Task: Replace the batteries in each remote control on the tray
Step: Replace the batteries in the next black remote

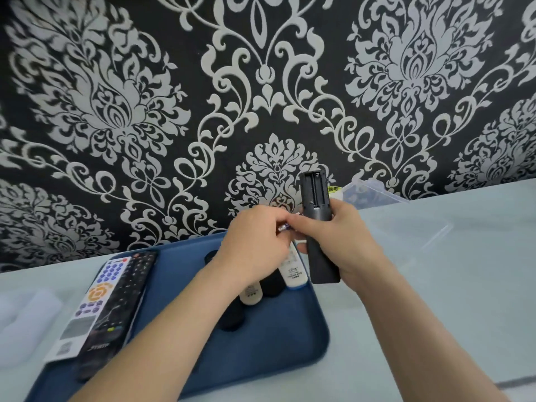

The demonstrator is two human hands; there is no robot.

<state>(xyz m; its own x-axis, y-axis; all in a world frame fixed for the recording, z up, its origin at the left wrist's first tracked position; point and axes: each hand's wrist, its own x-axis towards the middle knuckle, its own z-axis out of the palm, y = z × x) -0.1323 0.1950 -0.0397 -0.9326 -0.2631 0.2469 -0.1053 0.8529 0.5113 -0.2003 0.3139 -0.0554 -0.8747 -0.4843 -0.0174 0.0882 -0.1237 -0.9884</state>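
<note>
The black remote (317, 216) is held upright above the far right corner of the tray (261, 358), back side towards the camera. Its cover is off and the battery compartment (314, 190) is open, with both slots apparently empty. The right hand (342, 236) grips this remote around its middle, fingers and thumb curled round the body. The left hand (255, 242), touching the right one above the tray's far edge, pinches a small object with a purple end (282, 226) between curled fingertips. It is probably a battery, though too little shows to be sure.

On the tray's left side lie a white remote with coloured buttons (90, 303) and a long black remote (121, 300), side by side. Towards the tray's right side, partly under the arms, are two white remotes (294, 271) and two short black remotes (232, 317). Beyond the tray's far right corner a clear plastic box (374, 192) stands on the desk (435, 285).

Judging by this, the task is at an early or middle stage. One remote is opened and awaiting cells, and at least six others remain on the tray, their battery state not visible.
</note>
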